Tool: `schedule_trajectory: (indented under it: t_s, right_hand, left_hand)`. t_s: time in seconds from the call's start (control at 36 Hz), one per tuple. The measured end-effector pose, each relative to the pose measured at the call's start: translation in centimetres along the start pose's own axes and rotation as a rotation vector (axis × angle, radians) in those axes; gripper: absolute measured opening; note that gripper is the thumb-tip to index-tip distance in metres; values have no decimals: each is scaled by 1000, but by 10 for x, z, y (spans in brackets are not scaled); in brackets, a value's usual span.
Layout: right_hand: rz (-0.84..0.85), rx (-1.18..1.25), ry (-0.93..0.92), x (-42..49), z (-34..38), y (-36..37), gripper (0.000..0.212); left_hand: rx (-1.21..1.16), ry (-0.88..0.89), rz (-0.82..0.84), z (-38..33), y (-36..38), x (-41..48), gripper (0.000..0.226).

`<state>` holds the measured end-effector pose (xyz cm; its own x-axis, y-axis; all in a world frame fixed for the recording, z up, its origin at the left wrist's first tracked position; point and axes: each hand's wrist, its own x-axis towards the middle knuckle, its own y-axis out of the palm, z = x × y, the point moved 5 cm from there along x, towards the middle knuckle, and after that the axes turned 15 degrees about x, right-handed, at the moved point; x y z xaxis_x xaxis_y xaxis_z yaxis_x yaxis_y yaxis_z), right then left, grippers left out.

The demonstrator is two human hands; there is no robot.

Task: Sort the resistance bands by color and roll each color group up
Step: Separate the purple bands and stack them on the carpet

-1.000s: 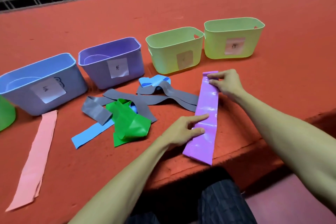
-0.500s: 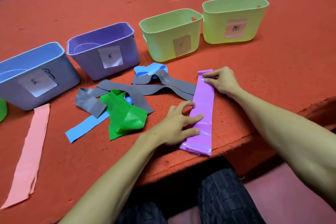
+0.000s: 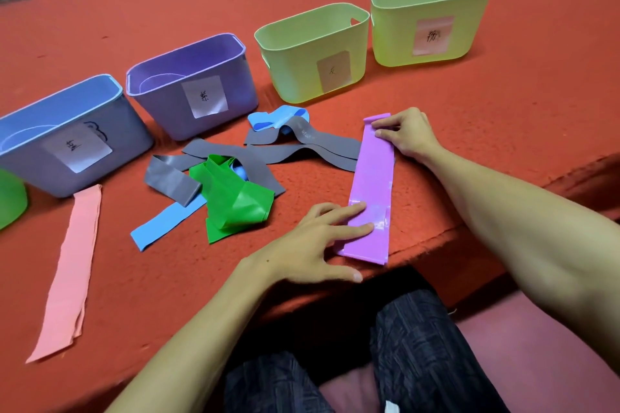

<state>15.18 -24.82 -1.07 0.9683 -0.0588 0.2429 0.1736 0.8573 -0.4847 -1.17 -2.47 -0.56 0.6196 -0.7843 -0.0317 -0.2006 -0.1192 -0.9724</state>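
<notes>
purple band [image 3: 372, 184] flat by the table [image 3: 486, 144] edge, unrolled. left hand [image 3: 312, 245] presses its near end, fingers straight; right hand [image 3: 407, 134] pinches the far end. grey bands [image 3: 322, 144], green band [image 3: 235, 204], blue band [image 3: 164, 225] lie tangled, pink band [image 3: 70, 271] apart: nothing rolled yet.

Bare hands [image 3: 312, 245] and forearms [image 3: 536, 228], dark line-patterned trousers [image 3: 419, 345].

Purple band [image 3: 372, 188] lies flat on the red table [image 3: 503, 117]. Left hand [image 3: 312, 245] presses straight fingers on its near end. Right hand [image 3: 407, 134] pinches its far end. Left of purple band: gray bands [image 3: 322, 147], green band [image 3: 235, 201], pink band [image 3: 72, 271].
</notes>
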Motion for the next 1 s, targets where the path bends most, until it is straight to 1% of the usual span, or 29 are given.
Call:
schedule_trajectory:
  t_s: [0.17, 0.28, 0.42, 0.5, 0.64, 0.72, 0.81, 0.89, 0.94, 1.0]
  right_hand:
    - [-8, 10, 15, -2, 0, 0, 22]
    - [-11, 15, 15, -3, 1, 0, 22]
    - [-16, 25, 9, -4, 1, 0, 21]
    - [-16, 30, 3, -5, 2, 0, 21]
    - [-16, 40, -14, -6, 4, 0, 19]
    - [-16, 37, 2, -5, 2, 0, 20]
    - [-19, 35, 12, -4, 1, 0, 20]
    - [-15, 36, 3, -5, 3, 0, 20]
    - [-13, 35, 1, -5, 3, 0, 20]
    - [-11, 32, 3, -4, 3, 0, 20]
  left_hand:
    - [-53, -1, -109, 1, -2, -2, 43]
    - [-88, -6, -221, 2, -15, -7, 41]
    - [-99, -10, -448, 4, -33, -13, 29]
    - [-121, -22, -512, 2, -35, -16, 26]
    - [-109, 46, -556, -10, -29, -19, 18]
    - [-73, 85, -580, -18, -25, -20, 21]
    - [-83, 81, -589, -23, -23, -21, 22]
    - [-164, 28, -587, -24, -25, -21, 16]
    - [-165, 22, -572, -24, -24, -21, 14]
    - [-142, 50, -567, -23, -23, -20, 19]
